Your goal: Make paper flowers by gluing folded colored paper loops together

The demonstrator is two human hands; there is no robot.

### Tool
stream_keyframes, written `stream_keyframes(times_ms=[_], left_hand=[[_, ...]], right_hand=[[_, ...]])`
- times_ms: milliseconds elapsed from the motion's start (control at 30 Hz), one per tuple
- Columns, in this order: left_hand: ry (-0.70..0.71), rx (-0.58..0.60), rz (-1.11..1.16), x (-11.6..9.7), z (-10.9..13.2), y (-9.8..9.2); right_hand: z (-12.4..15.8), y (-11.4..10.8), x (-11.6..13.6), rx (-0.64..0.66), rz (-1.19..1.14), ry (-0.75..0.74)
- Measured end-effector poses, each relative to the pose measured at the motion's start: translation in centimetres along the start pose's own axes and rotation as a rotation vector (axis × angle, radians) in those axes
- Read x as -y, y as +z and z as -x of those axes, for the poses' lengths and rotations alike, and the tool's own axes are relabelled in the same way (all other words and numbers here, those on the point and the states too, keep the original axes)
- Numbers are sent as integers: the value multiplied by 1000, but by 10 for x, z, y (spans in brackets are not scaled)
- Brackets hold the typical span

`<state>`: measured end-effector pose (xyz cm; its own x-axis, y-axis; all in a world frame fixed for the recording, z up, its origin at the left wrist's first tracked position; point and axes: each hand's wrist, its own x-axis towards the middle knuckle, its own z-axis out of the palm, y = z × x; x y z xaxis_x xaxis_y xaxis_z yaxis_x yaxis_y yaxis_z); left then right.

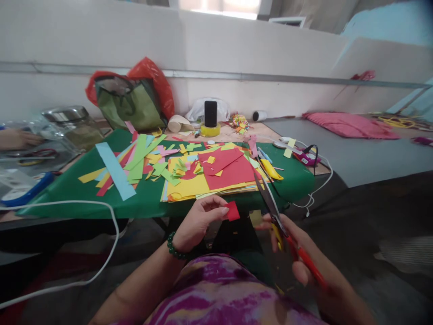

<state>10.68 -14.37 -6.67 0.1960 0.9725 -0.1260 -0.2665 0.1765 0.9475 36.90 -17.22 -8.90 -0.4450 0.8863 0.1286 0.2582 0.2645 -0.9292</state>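
Note:
Between the thumb and fingers of my left hand (pixel 199 221) is a small red paper square (pixel 232 211), held in front of the table's edge. My right hand (pixel 297 248) holds red-handled scissors (pixel 275 210), their blades pointing up toward the table. By that hand's fingertips is a small dull-yellow paper square (pixel 256 218); whether the fingers grip it I cannot tell. A bright yellow piece (pixel 277 237) shows beside the scissors, its kind unclear. Just beyond both hands lies a stack of yellow paper (pixel 189 186) with red sheets (pixel 233 174) on top.
Coloured paper strips (pixel 117 171) and scraps lie across the green table cover (pixel 149 205). Yellow-handled scissors (pixel 270 169) and a pink glue gun (pixel 252 145) lie right of the stack. A phone (pixel 210 113) stands behind. Another person's hand (pixel 18 139) is far left, above a white cable (pixel 113 221).

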Motion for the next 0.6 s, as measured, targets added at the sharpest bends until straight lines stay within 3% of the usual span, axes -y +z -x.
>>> stream_keyframes(times_ms=[233,367,600], left_hand=[[26,53,11,-2,10,14],[27,63,14,3,10,13],[-1,100,6,9,8,12]], right_hand=[[-41,48,20,-335,-170,-106],[-53,64,27,-343,-193,-97],[-55,69,21,-311,-195,-92]])
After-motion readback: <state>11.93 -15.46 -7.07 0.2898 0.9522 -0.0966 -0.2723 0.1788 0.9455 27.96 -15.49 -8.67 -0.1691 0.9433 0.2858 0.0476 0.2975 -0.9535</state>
